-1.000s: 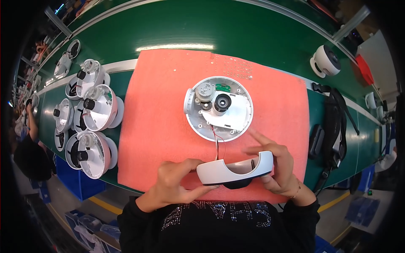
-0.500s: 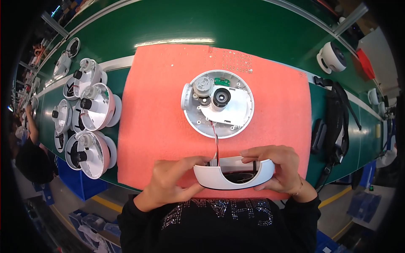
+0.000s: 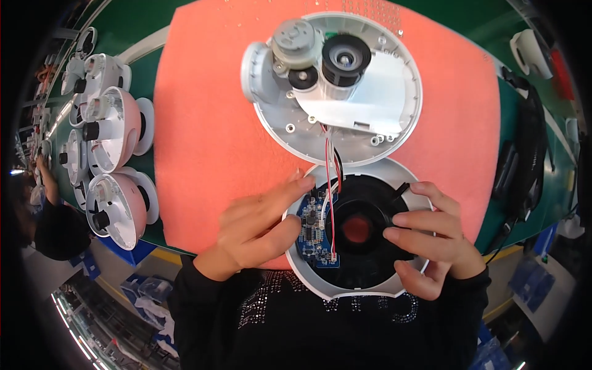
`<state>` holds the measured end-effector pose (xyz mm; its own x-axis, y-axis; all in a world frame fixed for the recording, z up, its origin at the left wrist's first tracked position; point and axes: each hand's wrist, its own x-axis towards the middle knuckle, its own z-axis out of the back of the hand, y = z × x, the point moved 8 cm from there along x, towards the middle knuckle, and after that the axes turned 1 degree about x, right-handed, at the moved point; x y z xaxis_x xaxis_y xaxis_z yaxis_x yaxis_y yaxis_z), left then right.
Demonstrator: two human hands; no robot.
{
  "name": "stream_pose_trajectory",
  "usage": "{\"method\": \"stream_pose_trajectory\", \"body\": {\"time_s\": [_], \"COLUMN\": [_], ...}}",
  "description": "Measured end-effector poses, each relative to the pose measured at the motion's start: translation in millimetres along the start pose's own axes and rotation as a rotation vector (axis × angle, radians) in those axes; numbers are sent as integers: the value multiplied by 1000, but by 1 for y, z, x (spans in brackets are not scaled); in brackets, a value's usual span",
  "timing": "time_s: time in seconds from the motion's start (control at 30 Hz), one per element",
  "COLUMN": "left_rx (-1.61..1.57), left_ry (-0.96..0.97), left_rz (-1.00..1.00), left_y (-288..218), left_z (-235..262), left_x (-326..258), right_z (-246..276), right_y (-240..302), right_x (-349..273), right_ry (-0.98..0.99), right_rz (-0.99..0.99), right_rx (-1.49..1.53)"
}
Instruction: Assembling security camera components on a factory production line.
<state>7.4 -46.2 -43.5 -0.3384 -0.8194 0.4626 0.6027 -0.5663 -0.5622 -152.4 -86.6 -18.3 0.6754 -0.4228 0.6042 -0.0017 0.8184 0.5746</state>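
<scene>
In front of my chest I hold a round white shell, its open inside facing up. It has a black inner ring and a blue circuit board on its left side. My left hand grips the left rim, fingertips beside the board. My right hand has its fingers over the right rim, reaching inside. Thin red, white and black wires run from the board to a white round housing just beyond. That housing carries a black lens and a grey motor.
A pink foam mat lies under the work, with rows of small screws at its far edge. Several similar white housings stand at the left. A black strap and a white unit lie to the right.
The shell has turned from edge-on to open side up, exposing the circuit board. My right fingers have moved further inside it. The view has come closer to the housing.
</scene>
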Motion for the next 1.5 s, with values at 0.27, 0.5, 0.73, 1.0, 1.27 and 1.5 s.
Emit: {"method": "stream_pose_trajectory", "body": {"time_s": [0.27,0.5,0.73,1.0,1.27,1.5], "left_rx": [-125,-106,-136,-271,-456,-606], "left_ry": [-7,-25,-51,-90,-72,-78], "left_rz": [66,68,98,101,368,517], "left_y": [2,-1,2,6,9,8], "left_z": [-1,-1,-3,2,6,7], "left_x": [5,7,9,2,11,20], "right_z": [1,2,5,4,1,9], "right_y": [8,6,6,-19,-33,-22], "right_x": [-13,-8,-3,4,-9,6], "right_ry": [-81,-44,-50,7,13,154], "right_rz": [185,113,22,-263,-702,-566], "right_rx": [-37,-25,-28,324,649,426]}}
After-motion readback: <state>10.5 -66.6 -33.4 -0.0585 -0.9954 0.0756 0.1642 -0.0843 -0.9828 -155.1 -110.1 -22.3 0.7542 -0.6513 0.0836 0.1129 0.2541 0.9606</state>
